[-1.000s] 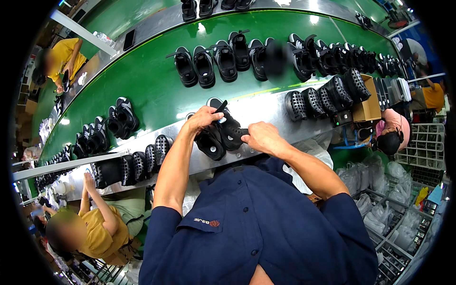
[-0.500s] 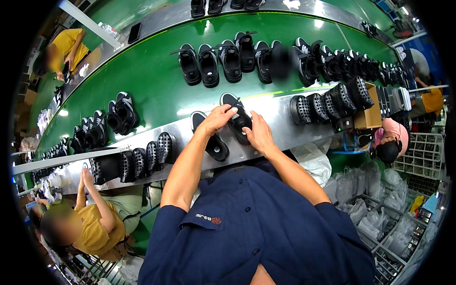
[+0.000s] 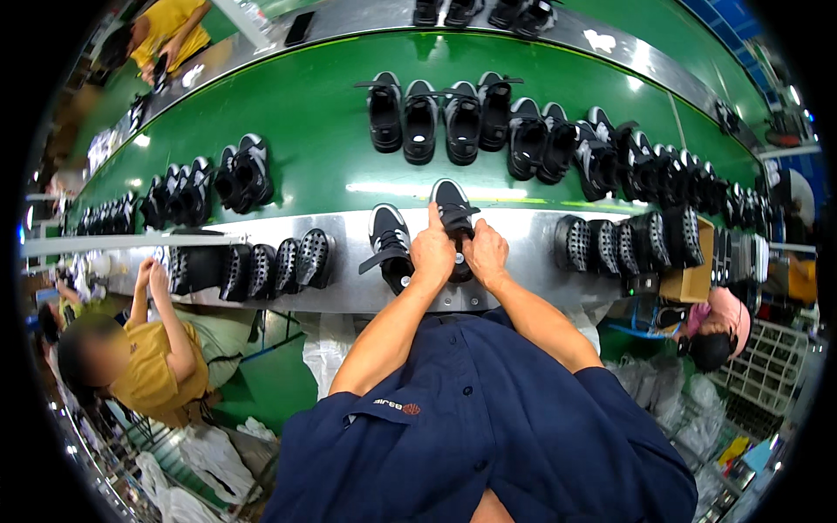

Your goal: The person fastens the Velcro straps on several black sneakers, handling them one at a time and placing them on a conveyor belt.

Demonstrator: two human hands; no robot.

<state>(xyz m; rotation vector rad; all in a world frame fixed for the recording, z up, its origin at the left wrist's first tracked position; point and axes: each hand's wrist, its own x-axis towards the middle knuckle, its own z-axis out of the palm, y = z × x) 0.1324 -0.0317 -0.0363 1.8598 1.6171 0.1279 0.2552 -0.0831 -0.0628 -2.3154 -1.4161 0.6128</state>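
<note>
A black sneaker with a pale toe edge point(image 3: 449, 192) stands on the metal ledge in front of me, toe pointing away. My left hand point(image 3: 433, 251) grips its left side near the opening, thumb up by the tongue. On the other side, my right hand point(image 3: 486, 253) is closed on the shoe's collar near the dark strap. My fingers partly cover the heel and opening. Just left of it rests a matching sneaker point(image 3: 389, 228), its strap sticking out to the left; neither hand touches this one.
Upturned black studded forms point(image 3: 314, 259) line the ledge at left, with more studded forms point(image 3: 602, 244) at right beside a cardboard box point(image 3: 686, 279). Beyond the ledge, several sneakers point(image 3: 420, 122) stand on the green belt point(image 3: 323, 113). A co-worker in yellow point(image 3: 166, 366) sits at left.
My left hand has come down from the laces to the shoe's left side. The held sneaker now points straighter ahead, and the neighbouring shoe's strap shows out to its left. My view has shifted.
</note>
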